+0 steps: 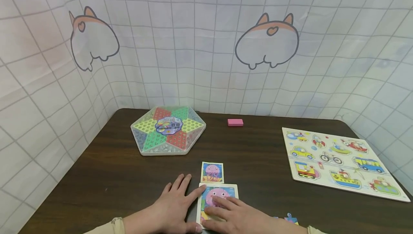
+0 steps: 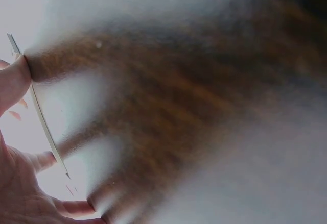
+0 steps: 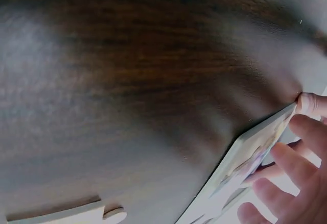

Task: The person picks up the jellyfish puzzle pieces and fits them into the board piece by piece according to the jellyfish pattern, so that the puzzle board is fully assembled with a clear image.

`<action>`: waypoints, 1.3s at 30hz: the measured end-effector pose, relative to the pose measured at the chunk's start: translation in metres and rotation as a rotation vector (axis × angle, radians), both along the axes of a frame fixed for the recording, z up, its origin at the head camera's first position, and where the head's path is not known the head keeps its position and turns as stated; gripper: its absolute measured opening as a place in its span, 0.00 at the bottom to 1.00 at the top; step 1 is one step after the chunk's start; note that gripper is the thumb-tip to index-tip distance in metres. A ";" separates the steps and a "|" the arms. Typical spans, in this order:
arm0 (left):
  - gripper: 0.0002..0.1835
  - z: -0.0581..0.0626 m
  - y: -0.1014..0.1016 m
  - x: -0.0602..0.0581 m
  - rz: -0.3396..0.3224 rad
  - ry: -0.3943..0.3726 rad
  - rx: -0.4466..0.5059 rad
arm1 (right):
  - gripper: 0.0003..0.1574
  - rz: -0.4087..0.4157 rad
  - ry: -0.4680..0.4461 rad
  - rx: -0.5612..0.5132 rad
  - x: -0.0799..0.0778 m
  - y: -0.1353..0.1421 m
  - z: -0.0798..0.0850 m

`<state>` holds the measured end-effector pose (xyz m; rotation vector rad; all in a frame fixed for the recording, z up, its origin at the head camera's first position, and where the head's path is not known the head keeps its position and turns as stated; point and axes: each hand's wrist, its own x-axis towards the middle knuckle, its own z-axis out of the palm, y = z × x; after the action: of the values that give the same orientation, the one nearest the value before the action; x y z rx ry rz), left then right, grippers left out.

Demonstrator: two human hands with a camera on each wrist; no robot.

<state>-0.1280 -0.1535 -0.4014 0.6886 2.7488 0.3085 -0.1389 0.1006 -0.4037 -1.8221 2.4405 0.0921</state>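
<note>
A framed jigsaw puzzle [image 1: 236, 191] with a pink sea creature lies flat on the dark wooden table at the front middle. Along its left edge is my left hand [image 1: 174, 205], fingers spread on the tabletop, with the index finger at the frame's top left and the thumb by its lower left. My right hand [image 1: 237, 216] rests over the picture with loosely bent fingers, hiding the lower right part. Directly above the frame lies a small picture card [image 1: 212, 172] with a matching pink creature. Loose jigsaw pieces [image 1: 291, 219] lie beside the right forearm, partly hidden.
A hexagonal Chinese checkers box [image 1: 168, 144] sits at the back left. Further back is a small pink block [image 1: 235, 122]. On the right lies a wooden vehicle puzzle board [image 1: 309, 180]. A white gridded cloth [image 1: 213, 83] encloses the table's back and sides.
</note>
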 end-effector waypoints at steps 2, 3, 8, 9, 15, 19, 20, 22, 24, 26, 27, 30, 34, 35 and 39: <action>0.53 -0.001 0.000 -0.001 0.000 -0.003 0.000 | 0.39 0.009 0.010 -0.003 0.000 0.000 0.001; 0.53 -0.001 0.000 -0.001 -0.002 0.001 0.001 | 0.39 0.016 0.024 -0.004 0.000 0.000 0.001; 0.53 -0.004 -0.001 0.000 -0.005 0.020 0.001 | 0.36 0.077 0.162 -0.012 -0.002 0.001 -0.003; 0.53 -0.004 -0.002 0.000 -0.005 0.018 0.000 | 0.36 0.078 0.145 -0.016 -0.004 0.001 -0.006; 0.53 -0.005 -0.001 -0.001 -0.008 0.018 -0.010 | 0.35 -0.134 -0.319 -0.182 -0.019 0.018 -0.027; 0.53 -0.005 0.000 -0.002 -0.006 0.009 -0.014 | 0.29 -0.349 -0.546 -0.283 -0.019 0.041 -0.005; 0.53 -0.005 0.000 -0.003 -0.006 0.007 -0.017 | 0.29 -0.385 -0.565 -0.305 -0.019 0.048 0.000; 0.53 -0.005 0.000 -0.003 -0.002 -0.002 -0.019 | 0.29 -0.465 -0.615 -0.348 -0.020 0.064 0.002; 0.53 -0.006 0.000 -0.004 -0.004 -0.009 -0.018 | 0.30 -0.509 -0.629 -0.396 -0.022 0.082 -0.005; 0.53 -0.006 0.000 -0.004 -0.006 -0.013 -0.018 | 0.31 -0.541 -0.590 -0.421 -0.027 0.102 -0.020; 0.53 -0.006 0.000 -0.005 -0.007 -0.017 -0.017 | 0.31 -0.568 -0.593 -0.427 -0.028 0.110 -0.024; 0.53 -0.007 0.000 -0.005 -0.011 -0.020 -0.021 | 0.31 -0.609 -0.527 -0.428 -0.031 0.136 -0.041; 0.53 -0.007 0.000 -0.005 -0.013 -0.021 -0.021 | 0.28 -0.645 -0.507 -0.412 -0.028 0.155 -0.043; 0.53 -0.007 0.000 -0.005 -0.013 -0.022 -0.020 | 0.27 -0.651 -0.511 -0.413 -0.026 0.157 -0.041; 0.53 -0.006 0.001 -0.005 -0.007 -0.029 -0.015 | 0.22 -0.658 -0.506 -0.421 -0.017 0.156 -0.032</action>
<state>-0.1334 -0.1528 -0.4074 0.6841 2.7183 0.2933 -0.1556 0.2571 -0.4357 -0.8652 2.6181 -0.8628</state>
